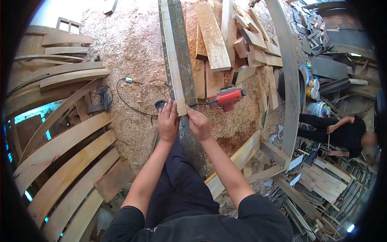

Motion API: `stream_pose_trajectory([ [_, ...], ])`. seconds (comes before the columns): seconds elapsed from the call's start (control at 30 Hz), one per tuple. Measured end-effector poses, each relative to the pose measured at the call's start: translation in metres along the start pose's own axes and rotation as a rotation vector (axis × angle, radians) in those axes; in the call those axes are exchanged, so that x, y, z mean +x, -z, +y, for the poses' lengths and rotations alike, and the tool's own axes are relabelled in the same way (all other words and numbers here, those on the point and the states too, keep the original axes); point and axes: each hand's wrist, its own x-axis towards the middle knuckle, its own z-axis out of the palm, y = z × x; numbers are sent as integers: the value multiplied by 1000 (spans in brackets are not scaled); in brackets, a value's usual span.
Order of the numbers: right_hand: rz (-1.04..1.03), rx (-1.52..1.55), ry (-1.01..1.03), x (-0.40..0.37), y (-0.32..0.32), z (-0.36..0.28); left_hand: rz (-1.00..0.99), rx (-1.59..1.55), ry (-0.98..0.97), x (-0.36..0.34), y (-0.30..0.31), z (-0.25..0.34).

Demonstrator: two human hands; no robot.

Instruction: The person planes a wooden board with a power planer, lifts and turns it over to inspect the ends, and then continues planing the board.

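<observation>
floor: sawdust floor [133,52] under everything, no bench
planks: curved planks [64,149] stacked far left, well apart from both hands
beam: long dark beam [186,60] runs from between the person's knees straight away up the frame; the person sits astride its near end
co-worker: another person [342,131] crouches far right, hands on their own stick, apart from this work
strip: pale strip [171,52] lies flat on the beam's left half, long axis along the beam; near end sits just ahead of the knees, far end at the top edge
tool: red power tool [227,98] on the sawdust just right of the beam, nearer the right hand, untouched
left grip: left grip [168,121] closed narrow on the strip's near end, fingers against its left edge
right grip: right grip [198,124] closed narrow on the same end, fingertips at its right corner
key relation: both grips meet at the near end, so the whole strip extends away from them, straight ahead; the left sits slightly further up the strip
cable: black cable [125,101] loops on the sawdust left of the beam, near the left grip
</observation>
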Motion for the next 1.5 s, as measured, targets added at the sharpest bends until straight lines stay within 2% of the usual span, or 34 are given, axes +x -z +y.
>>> stream_pose_trajectory([
  [0.07, -8, -13, -9, -6, -9, 11, 21, -173, 126, -9, -18, -5],
  [0.1, -13, -28, -6, -8, -12, 15, 15, -173, 126, -11, -22, -3],
  [0.17, -23, -41, -24, -12, -15, 21, -60, -478, 365, -15, -28, 0],
  [0.2, -35, -52, -35, -13, -16, 23, -63, -478, 367, -17, -32, -4],
  [0.27, -39, -61, -19, -12, -16, 27, -28, -305, 234, -19, -40, -14],
  [0.37, -44, -85, 18, -13, -17, 32, -116, -387, 323, -20, -43, -18],
  [0.5, -57, -110, 34, -14, -19, 34, -80, -285, 303, -19, -42, -19],
  [0.77, -38, -92, 37, -12, -23, 37, -131, -365, 440, -25, -53, -22],
  [0.9, -14, -66, 4, -12, -26, 32, -115, -362, 440, -30, -62, -25],
  [1.0, 11, -60, -7, -13, -26, 31, -56, -283, 367, -32, -68, -27],
  [1.2, 15, -62, -54, -21, -30, 39, -101, -315, 416, -30, -72, -19],
  [1.27, 24, -64, -68, -23, -32, 39, -173, -237, 461, -28, -67, -13],
  [1.3, 34, -67, -79, -22, -31, 37, -178, -238, 459, -31, -70, -15],
  [1.37, 21, -98, -55, -17, -23, 39, -64, -281, 461, -35, -75, -20],
  [1.43, 9, -126, -26, -8, -8, 40, -91, -327, 478, -34, -70, -23],
  [1.5, 104, -209, -67, 0, 16, 45, -110, -370, 498, -37, -64, -31],
])
